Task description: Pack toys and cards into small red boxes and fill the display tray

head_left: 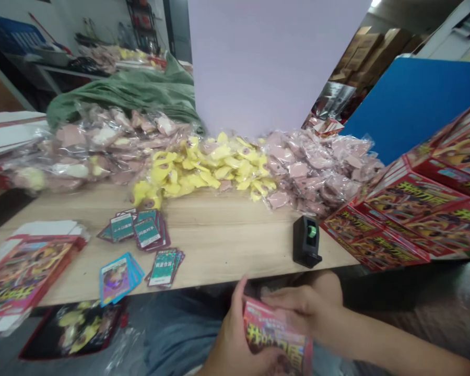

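Observation:
Low in front of my lap is a red printed cardboard box [276, 334] with large yellow lettering. My left hand [238, 339] grips it from the left, thumb pointing up along its side and fingers over the front. My right hand [303, 308] is closed over the upper right edge; its fingertips are slightly blurred and partly hidden behind the top end. On the table beyond lie stacks of teal-faced cards [151, 230], a smaller teal stack [165, 267] and a fan of blue-edged cards [119, 277]. A black tape dispenser [306, 243] with green tape stands near the table's front edge.
Bagged yellow pieces [203, 167] and bagged pink pieces [313, 167] are heaped along the back. Finished-looking red boxes [411, 209] are stacked at right. Flattened box blanks [27, 266] lie at left, above a dark tray [74, 329]. A pale panel [274, 62] rises behind.

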Demonstrator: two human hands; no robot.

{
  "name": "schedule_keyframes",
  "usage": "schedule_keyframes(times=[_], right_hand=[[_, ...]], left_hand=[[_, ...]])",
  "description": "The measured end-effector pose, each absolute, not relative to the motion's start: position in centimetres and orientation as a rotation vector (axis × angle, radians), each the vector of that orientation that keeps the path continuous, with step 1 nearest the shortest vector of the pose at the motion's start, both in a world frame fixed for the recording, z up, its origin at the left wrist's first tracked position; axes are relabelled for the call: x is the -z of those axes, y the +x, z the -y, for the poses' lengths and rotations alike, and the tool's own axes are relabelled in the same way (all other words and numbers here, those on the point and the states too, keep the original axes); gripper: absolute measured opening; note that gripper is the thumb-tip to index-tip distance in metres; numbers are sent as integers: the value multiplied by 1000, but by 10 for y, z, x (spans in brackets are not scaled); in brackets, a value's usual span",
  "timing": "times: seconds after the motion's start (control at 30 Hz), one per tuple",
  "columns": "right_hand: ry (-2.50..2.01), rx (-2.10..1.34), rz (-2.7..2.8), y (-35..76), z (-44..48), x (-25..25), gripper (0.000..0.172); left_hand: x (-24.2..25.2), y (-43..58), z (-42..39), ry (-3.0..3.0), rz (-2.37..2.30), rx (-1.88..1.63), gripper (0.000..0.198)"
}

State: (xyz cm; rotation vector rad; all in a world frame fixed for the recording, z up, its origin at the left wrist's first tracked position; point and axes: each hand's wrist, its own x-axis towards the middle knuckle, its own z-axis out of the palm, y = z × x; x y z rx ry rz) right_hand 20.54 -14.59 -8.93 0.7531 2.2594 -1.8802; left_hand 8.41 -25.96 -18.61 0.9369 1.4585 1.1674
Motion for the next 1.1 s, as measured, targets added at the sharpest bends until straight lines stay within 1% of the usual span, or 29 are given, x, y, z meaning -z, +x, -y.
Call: schedule_keyframes(times=[0.07, 0.1, 0.13, 0.17, 0.2, 0.23, 0.27, 0.3, 0.33, 0.37, 0.4, 0.47, 0.57, 0.63, 0.67, 0.8, 0.97, 1.0, 1.1], right_hand=[[733, 1769, -2474, 206, 159, 91, 40], [821, 1745, -2576, 210, 163, 96, 44], [964, 1731, -2662, 217, 164, 103, 45], [1135, 1708, -2737, 226, 159, 111, 45], [1368, 1674, -2782, 237, 150, 120, 44], [1669, 1640, -2753, 249, 136, 128, 45], [2000, 1618, -2617, 260, 120, 134, 46], [2341, 1615, -2398, 269, 102, 139, 47], [2588, 1647, -2113, 276, 84, 143, 49], [2723, 1704, -1848, 280, 67, 147, 48], [2760, 1786, -1627, 282, 52, 151, 45], [2671, 1953, -1390, 279, 29, 159, 38], [2616, 2115, -1057, 272, 14, 169, 27], [2620, 2194, -925, 272, 14, 173, 25], [2626, 2240, -892, 274, 16, 175, 26], [2640, 2407, -849, 283, 19, 180, 24], [2559, 2601, -944, 285, 27, 182, 7], [2548, 2648, -1011, 285, 32, 184, 8], [2561, 2729, -1277, 288, 49, 196, 19]], left_hand=[[178, 73, 255, 862, -1340, -1223, 108], [169, 64, 251, 873, -1224, -1188, 101], [159, 52, 246, 941, -1102, -1111, 88], [147, 40, 239, 1063, -1014, -1020, 71], [135, 28, 230, 1225, -981, -941, 53], [124, 18, 219, 1407, -1033, -918, 41], [115, 11, 206, 1595, -1138, -938, 35], [110, 7, 191, 1765, -1266, -983, 34], [108, 7, 175, 1913, -1370, -1001, 36], [110, 10, 159, 2036, -1439, -978, 39], [113, 16, 144, 2131, -1478, -912, 44], [122, 27, 122, 2218, -1527, -731, 47], [129, 34, 109, 2208, -1588, -589, 36], [129, 31, 107, 2205, -1610, -546, 28], [129, 29, 107, 2202, -1618, -533, 28], [131, 27, 107, 2171, -1640, -503, 31], [130, 31, 105, 2127, -1631, -481, 32], [128, 32, 105, 2116, -1630, -476, 31], [126, 31, 104, 2098, -1630, -455, 29]])
